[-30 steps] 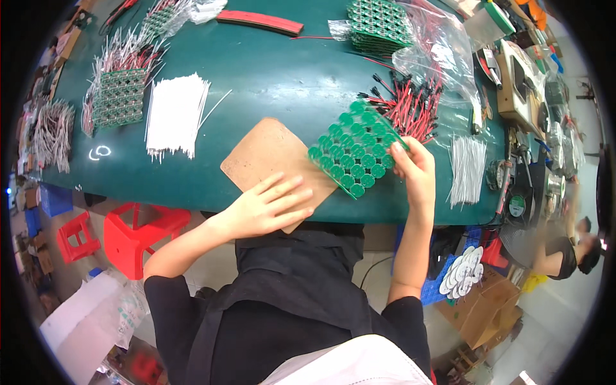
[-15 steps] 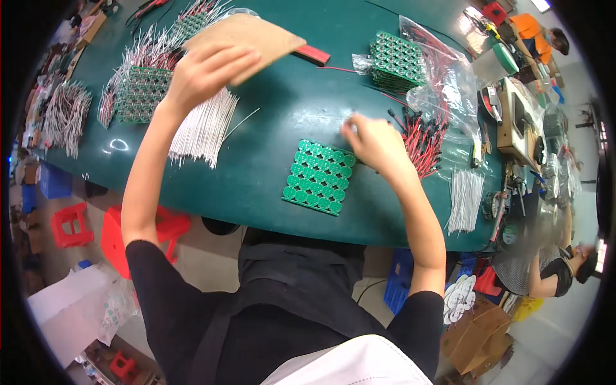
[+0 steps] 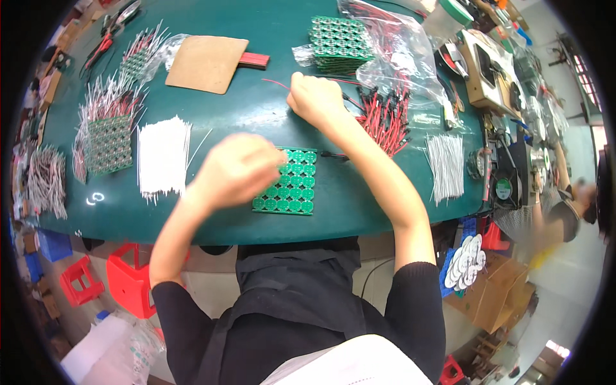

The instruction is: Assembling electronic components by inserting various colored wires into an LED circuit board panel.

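Note:
A green panel of round circuit boards (image 3: 295,186) lies flat near the front edge of the table. My left hand (image 3: 237,170), smeared by motion, is over the panel's left side; its fingers are too blurred to read. Beyond the panel, my right hand (image 3: 316,101) is closed, its fingers curled in; what they hold, if anything, is hidden. A thin red wire (image 3: 276,83) shows just left of this hand; whether the fingers touch it I cannot tell. Red and black wires with connectors (image 3: 385,119) lie heaped beside my right forearm.
A tan board (image 3: 208,63) lies by a red bar (image 3: 254,60). White wires (image 3: 163,156) are bundled left of the panel, more (image 3: 446,167) at right. Stacked green panels (image 3: 340,42) stand beside a clear plastic bag (image 3: 401,51). A wired panel (image 3: 109,144) sits at left.
My left hand has let go of the tan board, which now lies on the table, and has come down to the green panel. My right hand has moved farther from the panel. The view has shifted.

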